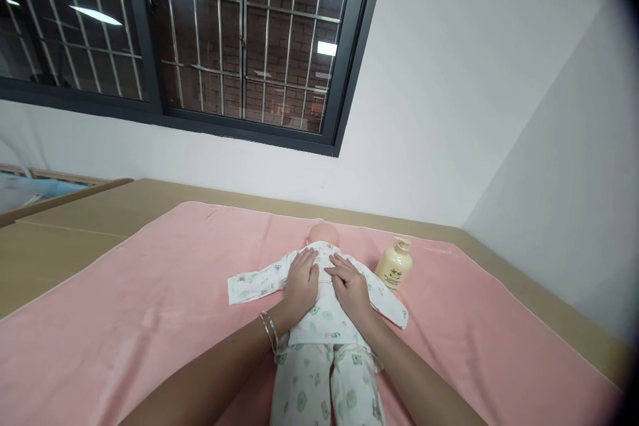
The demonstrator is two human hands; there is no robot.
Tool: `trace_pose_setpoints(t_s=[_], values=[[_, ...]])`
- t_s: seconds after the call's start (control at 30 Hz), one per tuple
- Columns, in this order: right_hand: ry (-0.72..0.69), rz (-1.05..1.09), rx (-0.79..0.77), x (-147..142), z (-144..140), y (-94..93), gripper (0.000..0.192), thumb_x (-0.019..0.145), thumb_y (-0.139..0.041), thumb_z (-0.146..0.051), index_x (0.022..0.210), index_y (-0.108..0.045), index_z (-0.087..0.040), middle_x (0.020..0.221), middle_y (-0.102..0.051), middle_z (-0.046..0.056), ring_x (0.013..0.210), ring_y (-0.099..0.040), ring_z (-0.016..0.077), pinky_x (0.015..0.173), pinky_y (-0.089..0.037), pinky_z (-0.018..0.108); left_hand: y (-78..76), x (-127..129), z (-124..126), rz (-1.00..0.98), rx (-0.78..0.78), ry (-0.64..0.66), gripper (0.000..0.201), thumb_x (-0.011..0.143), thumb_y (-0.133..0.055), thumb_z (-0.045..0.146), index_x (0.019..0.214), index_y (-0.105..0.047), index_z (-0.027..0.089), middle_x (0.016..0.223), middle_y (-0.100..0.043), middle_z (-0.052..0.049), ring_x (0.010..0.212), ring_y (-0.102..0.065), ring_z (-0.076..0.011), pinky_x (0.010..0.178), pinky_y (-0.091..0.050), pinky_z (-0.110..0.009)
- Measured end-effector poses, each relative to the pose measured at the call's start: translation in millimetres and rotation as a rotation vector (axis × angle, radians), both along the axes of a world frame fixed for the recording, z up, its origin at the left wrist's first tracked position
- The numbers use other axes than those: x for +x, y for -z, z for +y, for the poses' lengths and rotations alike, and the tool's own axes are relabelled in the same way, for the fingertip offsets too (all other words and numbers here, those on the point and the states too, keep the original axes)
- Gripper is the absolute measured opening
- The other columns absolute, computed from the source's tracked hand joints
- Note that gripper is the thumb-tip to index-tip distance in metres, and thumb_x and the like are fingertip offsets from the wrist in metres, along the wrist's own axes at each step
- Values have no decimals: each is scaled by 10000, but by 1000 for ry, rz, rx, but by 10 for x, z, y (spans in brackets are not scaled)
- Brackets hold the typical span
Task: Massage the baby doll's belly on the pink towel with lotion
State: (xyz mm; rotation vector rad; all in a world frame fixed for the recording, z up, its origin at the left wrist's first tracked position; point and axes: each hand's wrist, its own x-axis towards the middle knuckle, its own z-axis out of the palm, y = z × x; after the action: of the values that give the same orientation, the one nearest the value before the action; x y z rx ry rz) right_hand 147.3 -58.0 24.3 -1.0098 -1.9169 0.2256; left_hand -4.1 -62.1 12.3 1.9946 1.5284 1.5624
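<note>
A baby doll [324, 237] in white printed pyjamas [324, 373] lies on a pink towel [150, 299], head toward the wall, arms spread sideways. My left hand [302, 283] lies flat on the doll's upper body, on its left side, fingers together and pointing toward the head. My right hand [349, 286] rests flat beside it on the right side of the doll's torso. Neither hand grips anything. A silver bangle [269, 331] sits on my left wrist. The doll's torso is mostly hidden under my hands.
A cream pump bottle [394, 265] stands upright on the towel just right of the doll's sleeve. The towel covers a tan table [64, 239] set against a white wall under a barred window [224, 40]. A second wall closes the right side.
</note>
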Motion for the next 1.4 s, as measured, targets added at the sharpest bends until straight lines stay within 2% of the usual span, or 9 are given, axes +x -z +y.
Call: trace_pose_setpoints(t_s=[0.17,0.37,0.53,0.63,0.73,0.9,1.03,1.23,1.4], values=[[35,216,-43,-7,-22,18,278,804,-476,-208,865,-747,-223,1160,-665,82,1137,-609,230,1035,-448,454,-16,-24,-58,-144,21,7,336,848,-396,120,925,-709,214,1274,-627,-47,1242,-528,-193,1117,-378,-458],[56,267,-89,24,12,72,309,817,-429,-213,827,-737,-199,1206,-640,101,1162,-593,232,1056,-427,451,-16,-22,-117,-205,225,4,280,795,-421,78,691,-641,217,1093,-690,-50,1103,-599,-184,1026,-462,-421],[91,169,-166,37,35,47,383,905,-379,-270,1089,-702,-175,1355,-534,97,1302,-465,220,1123,-340,444,1,-13,-45,-151,104,-14,289,865,-432,155,966,-697,211,1216,-656,-60,1203,-556,-191,1085,-416,-429],[129,-23,-204,7,9,-33,464,952,-330,-321,1300,-576,-136,1452,-420,120,1393,-323,253,1154,-263,476,-20,-3,-2,-51,-47,-17,389,895,-398,179,1221,-611,174,1363,-563,-82,1324,-457,-206,1157,-316,-459],[159,-210,-226,-67,-101,-101,506,964,-316,-323,1395,-471,-108,1505,-325,144,1423,-241,291,1162,-221,491,-53,2,26,79,-105,-40,432,920,-373,213,1312,-534,132,1426,-495,-103,1381,-379,-226,1189,-225,-492],[129,-380,-181,-193,-309,-164,495,949,-325,-244,1415,-449,-130,1522,-311,80,1444,-162,291,1180,-159,471,-72,-6,41,268,-118,-77,461,934,-366,240,1350,-484,80,1458,-447,-132,1392,-354,-254,1178,-241,-495],[61,-326,-215,-111,-131,-152,492,974,-302,-307,1438,-414,-183,1530,-294,35,1444,-178,259,1182,-147,474,-73,19,16,351,-23,-94,404,926,-378,201,1271,-571,119,1373,-550,-114,1315,-463,-250,1152,-309,-492],[109,-225,-266,105,258,-40,545,971,-308,-369,1416,-422,-76,1489,-366,121,1408,-285,231,1176,-200,409,-87,78,-36,319,118,-93,306,910,-436,204,1078,-689,164,1230,-658,-87,1206,-557,-232,1091,-417,-437],[188,-321,-224,12,33,-101,535,977,-264,-322,1411,-427,-55,1467,-393,149,1394,-313,259,1159,-235,419,-92,49,-5,286,-19,-110,386,890,-463,221,1240,-588,118,1348,-571,-118,1299,-473,-265,1138,-337,-495]])
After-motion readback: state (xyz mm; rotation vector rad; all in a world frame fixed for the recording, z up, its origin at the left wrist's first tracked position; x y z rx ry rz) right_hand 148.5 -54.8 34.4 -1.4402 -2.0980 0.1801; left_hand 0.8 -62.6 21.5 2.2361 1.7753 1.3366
